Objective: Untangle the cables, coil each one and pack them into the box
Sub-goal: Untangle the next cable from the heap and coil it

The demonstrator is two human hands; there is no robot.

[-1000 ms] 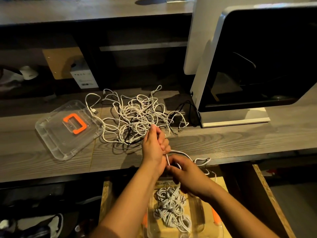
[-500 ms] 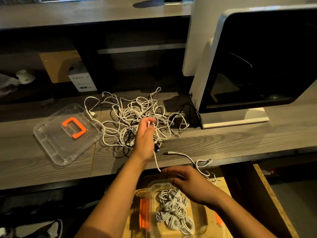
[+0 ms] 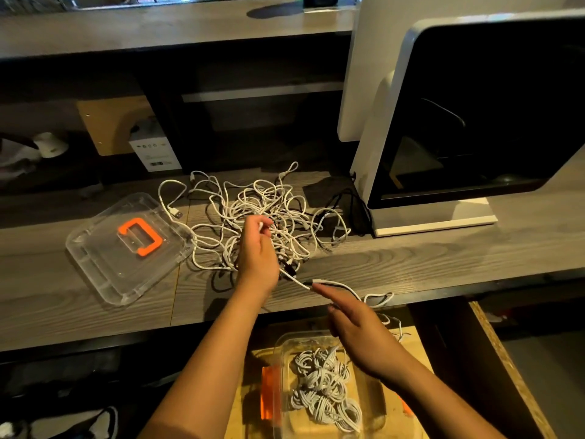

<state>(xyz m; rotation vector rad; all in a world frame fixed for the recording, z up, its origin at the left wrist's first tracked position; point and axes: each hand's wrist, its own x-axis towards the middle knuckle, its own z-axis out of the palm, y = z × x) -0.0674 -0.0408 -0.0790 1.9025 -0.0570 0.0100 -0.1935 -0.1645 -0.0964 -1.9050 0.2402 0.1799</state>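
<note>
Inside the box (image 3: 373, 397), coiled cables (image 3: 323, 384) (several, heaped together). Beyond the box on the desk (image 3: 411, 258), the tangled cables (image 3: 269, 213). Also beyond the box, left hand (image 3: 258, 248) pinching a white strand (image 3: 294, 278). Just beyond the box, right hand (image 3: 357, 331), fingers straight, index tip at the strand's plug (image 3: 318, 282).

Both bare forearms rise from the bottom edge toward the centre of the frame. The left hand (image 3: 257, 253) shows its back, its curled fingers (image 3: 253, 223) pinching a cable (image 3: 296, 281). The right hand (image 3: 359, 332), lower right of it, holds its fingers (image 3: 319, 291) straight, pointing up-left, the tips just beside the cable's end.
</note>
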